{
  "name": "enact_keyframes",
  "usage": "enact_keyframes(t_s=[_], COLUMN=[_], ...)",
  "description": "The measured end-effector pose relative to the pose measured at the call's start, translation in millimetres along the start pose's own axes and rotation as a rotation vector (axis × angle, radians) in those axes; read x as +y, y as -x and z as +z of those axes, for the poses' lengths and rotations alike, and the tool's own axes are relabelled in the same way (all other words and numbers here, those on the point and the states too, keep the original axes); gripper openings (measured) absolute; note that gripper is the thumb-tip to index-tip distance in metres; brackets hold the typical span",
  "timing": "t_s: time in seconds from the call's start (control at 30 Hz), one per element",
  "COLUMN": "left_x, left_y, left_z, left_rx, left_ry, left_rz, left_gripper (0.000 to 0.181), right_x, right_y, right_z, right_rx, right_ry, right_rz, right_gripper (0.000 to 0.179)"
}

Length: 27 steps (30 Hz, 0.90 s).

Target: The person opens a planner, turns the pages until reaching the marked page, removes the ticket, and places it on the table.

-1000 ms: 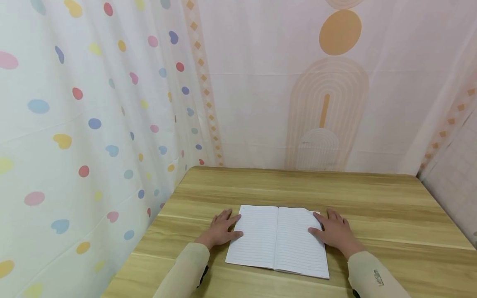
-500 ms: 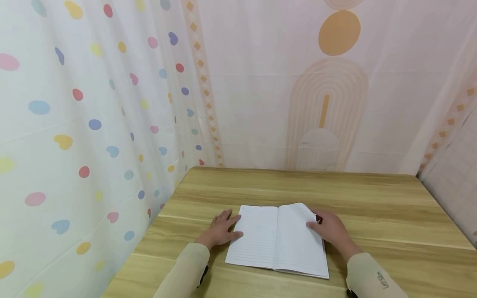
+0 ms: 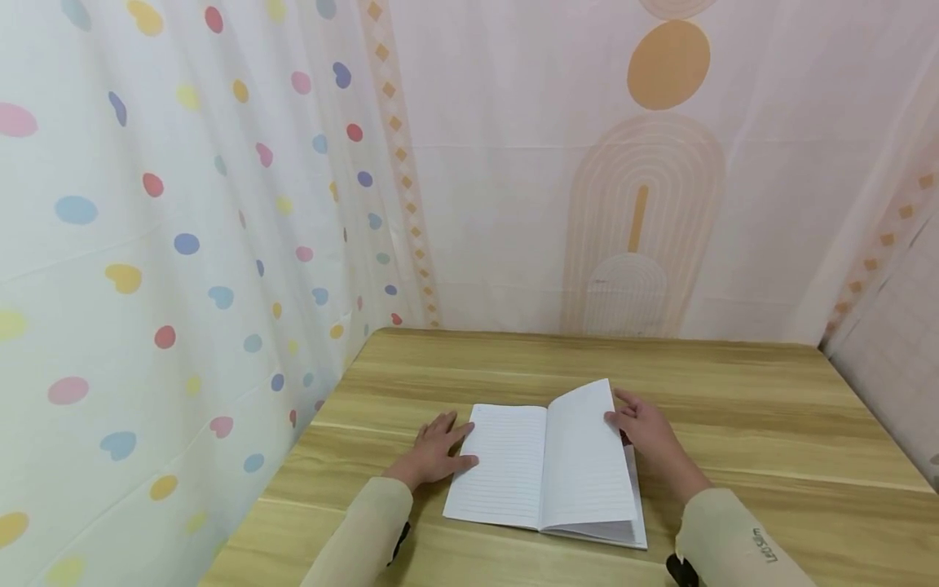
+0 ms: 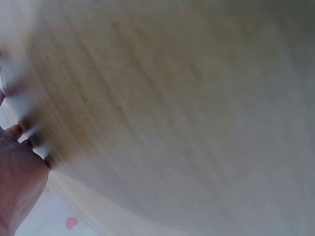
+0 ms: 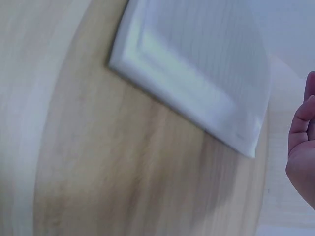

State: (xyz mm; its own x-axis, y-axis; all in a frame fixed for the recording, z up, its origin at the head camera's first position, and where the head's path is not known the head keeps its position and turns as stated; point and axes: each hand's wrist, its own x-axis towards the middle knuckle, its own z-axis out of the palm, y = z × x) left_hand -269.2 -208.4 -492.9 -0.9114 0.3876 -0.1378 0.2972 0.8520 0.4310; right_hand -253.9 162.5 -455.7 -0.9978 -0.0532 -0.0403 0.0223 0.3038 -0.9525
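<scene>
An open notebook (image 3: 504, 465) with white ruled pages lies on the wooden table. At its left edge my left hand (image 3: 438, 452) rests with fingers spread, thumb and index tip on the left page. My right hand (image 3: 649, 428) pinches the outer edge of a right-hand page (image 3: 587, 456) near its top corner and holds it raised off the pages beneath. In the right wrist view the notebook's corner (image 5: 192, 73) shows, and part of the right hand (image 5: 302, 147) appears at the edge. The left wrist view holds only part of the left hand (image 4: 22, 172).
The wood-grain table (image 3: 734, 391) extends around the notebook on all sides. Behind it hangs a pale curtain (image 3: 499, 204) with arch patterns, and a dotted curtain (image 3: 220, 367) runs along the left side.
My right hand has gone from resting flat on the right page's edge to pinching a page and lifting its outer edge upward. The left hand has stayed put.
</scene>
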Motion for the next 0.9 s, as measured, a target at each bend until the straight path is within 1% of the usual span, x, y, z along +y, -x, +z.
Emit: enact_keyframes(t_s=[0.13,0.2,0.27,0.37,0.6,0.7,0.73,0.8,0.83,0.87,0.9], left_x=[-1.1,-1.0,-0.4,0.1,1.4,1.5,1.6,1.2,1.1,1.0,0.9], left_y=[-0.2,-0.1,0.3,0.5,0.7,0.4,0.7,0.5,0.5,0.7,0.9], left_z=[0.7,0.6,-0.1,-0.9,-1.8,-1.6,-1.4,-0.8,-0.6,-0.4,-0.2], left_rx=[-0.002,-0.001,0.0,-0.004,0.002,-0.003,-0.001,-0.001,-0.002,-0.004,-0.003], left_ry=[-0.006,-0.002,0.003,0.0,0.004,0.003,0.006,0.005,0.005,0.003,0.004], left_rz=[-0.009,-0.009,-0.005,-0.002,-0.004,-0.008,-0.009,-0.01,-0.012,-0.014,-0.014], left_gripper=[0.07,0.07,0.07,0.07,0.071,0.07,0.07,0.07,0.07,0.07,0.07], right_x=[-5.2,-7.4,-10.5,-16.2,-26.1,-27.4,-27.1,-25.7,-24.2,-22.5,-20.1], right_y=[-1.2,-1.3,-0.3,2.0,6.1,6.9,7.0,8.1,8.5,9.4,10.3], right_z=[4.1,6.7,9.6,14.9,27.9,34.0,36.2,40.6,43.1,45.8,48.6], right_rx=[-0.003,0.001,-0.002,-0.011,-0.08,-0.13,-0.147,-0.18,-0.198,-0.208,-0.217], right_ry=[-0.082,-0.106,-0.13,-0.195,-0.379,-0.426,-0.425,-0.38,-0.331,-0.259,-0.162], right_rz=[0.015,0.017,0.014,0.008,-0.019,-0.035,-0.046,-0.075,-0.108,-0.151,-0.21], right_gripper=[0.053,0.051,0.05,0.048,0.045,0.044,0.044,0.044,0.044,0.043,0.043])
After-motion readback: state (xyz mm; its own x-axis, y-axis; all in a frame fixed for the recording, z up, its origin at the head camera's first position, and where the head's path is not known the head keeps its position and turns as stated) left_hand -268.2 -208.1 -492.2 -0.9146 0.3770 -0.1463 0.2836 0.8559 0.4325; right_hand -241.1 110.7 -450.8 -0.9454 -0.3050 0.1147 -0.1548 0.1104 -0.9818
